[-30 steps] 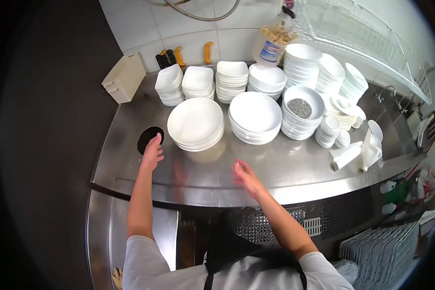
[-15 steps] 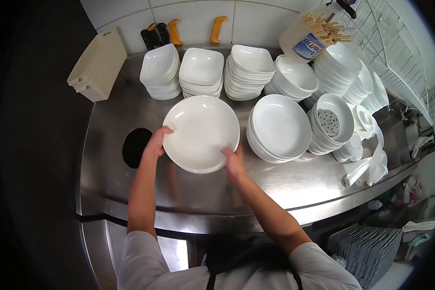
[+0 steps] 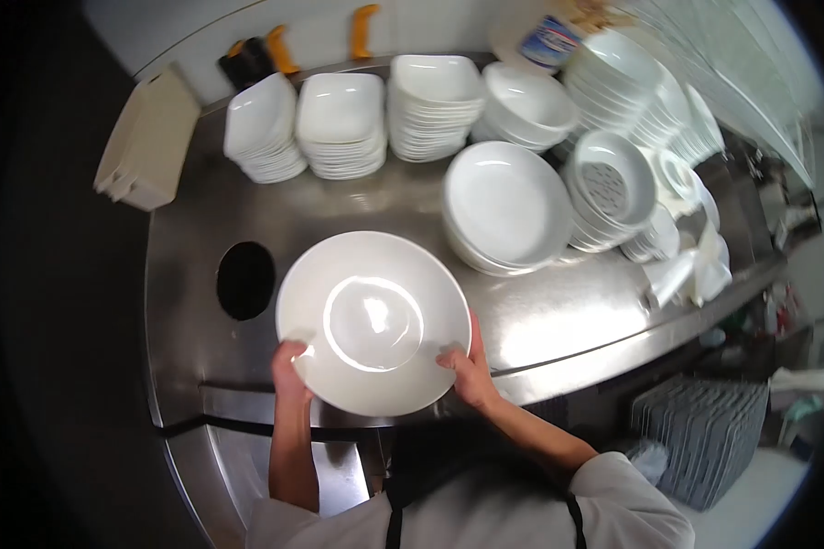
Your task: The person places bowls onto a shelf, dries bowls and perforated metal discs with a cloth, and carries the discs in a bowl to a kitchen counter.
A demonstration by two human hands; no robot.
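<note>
A large round white bowl [image 3: 374, 320] is held up near my body, over the front of the steel counter [image 3: 192, 348]. My left hand [image 3: 293, 373] grips its lower left rim, thumb over the inside. At the lower right rim my right hand [image 3: 470, 371] holds it the same way, its fingers partly hidden underneath. Whether other bowls are nested below it is hidden. Behind and to the right stands a stack of round white bowls [image 3: 506, 206]. Farther back are stacks of square white bowls [image 3: 341, 110].
A round black hole [image 3: 245, 281] lies left of the held bowl. Beige containers [image 3: 151, 142] stand at the back left, near orange-handled tools [image 3: 364, 30]. More bowls [image 3: 613, 188] and white cloths [image 3: 696, 274] sit at the right. A grey rack [image 3: 705, 435] is lower right.
Both hands first reached toward the large round bowl stack, then took hold of it. The bowl has since come off its spot beside the square stacks and moved toward my body.
</note>
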